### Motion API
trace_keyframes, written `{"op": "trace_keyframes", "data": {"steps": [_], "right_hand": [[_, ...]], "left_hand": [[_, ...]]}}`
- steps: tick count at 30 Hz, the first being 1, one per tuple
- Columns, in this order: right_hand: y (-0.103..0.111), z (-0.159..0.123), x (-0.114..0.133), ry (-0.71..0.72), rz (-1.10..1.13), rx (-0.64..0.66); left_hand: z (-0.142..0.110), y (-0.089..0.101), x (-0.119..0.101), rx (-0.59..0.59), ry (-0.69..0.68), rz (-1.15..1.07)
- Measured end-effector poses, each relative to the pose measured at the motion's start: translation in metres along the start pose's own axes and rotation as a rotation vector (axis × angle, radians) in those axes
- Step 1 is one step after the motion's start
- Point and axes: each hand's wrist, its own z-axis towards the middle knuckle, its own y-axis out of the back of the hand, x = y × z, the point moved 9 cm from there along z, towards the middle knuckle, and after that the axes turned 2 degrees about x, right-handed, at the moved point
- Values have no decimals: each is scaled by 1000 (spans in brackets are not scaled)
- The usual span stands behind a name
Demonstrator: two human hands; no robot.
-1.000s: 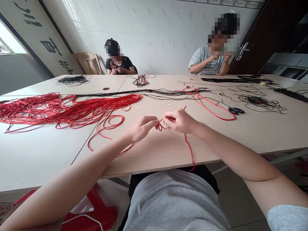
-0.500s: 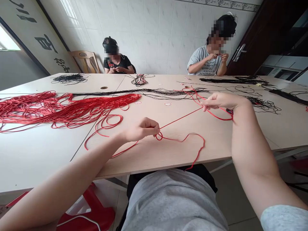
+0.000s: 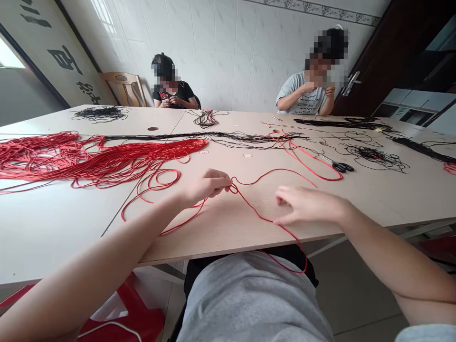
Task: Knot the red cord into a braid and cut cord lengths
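Observation:
My left hand (image 3: 208, 186) pinches a thin red cord (image 3: 261, 211) at a small loop near the middle of the table. From that loop, one strand arcs off to the right and another runs down over the table's near edge. My right hand (image 3: 306, 205) hovers just above the lower strand, fingers apart, and holds nothing. Its fingertips are right by the cord, though I cannot tell whether they touch it.
A large hank of red cords (image 3: 71, 161) lies on the left of the pale table, with long black cords (image 3: 228, 136) across it. Scissors (image 3: 338, 166) lie at right. Two seated people work at the far side. A red stool (image 3: 124, 318) stands below left.
My right hand has let go of the taut cord and moved down toward the near table edge. The cord now lies slack. My left hand has barely moved.

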Motion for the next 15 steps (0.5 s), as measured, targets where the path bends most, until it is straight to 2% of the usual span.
{"op": "trace_keyframes", "data": {"steps": [2,4,6,7,11,13,15], "right_hand": [[-16,-18,13,1,-5,5],[-22,-29,16,-8,15,-34],[-23,-36,11,-24,141,-78],[-24,-39,7,-36,274,-73],[-37,-64,-16,-167,975,79],[-29,-88,-39,-254,1079,97],[-6,-112,-69,-273,972,91]], "left_hand": [[-1,1,-2,-21,4,14],[-1,0,-2,-28,15,28],[-1,-2,-1,-15,28,39],[-1,-3,0,-8,33,45],[0,0,2,-32,32,62],[0,2,2,-45,30,70],[1,2,3,-38,41,91]]}}
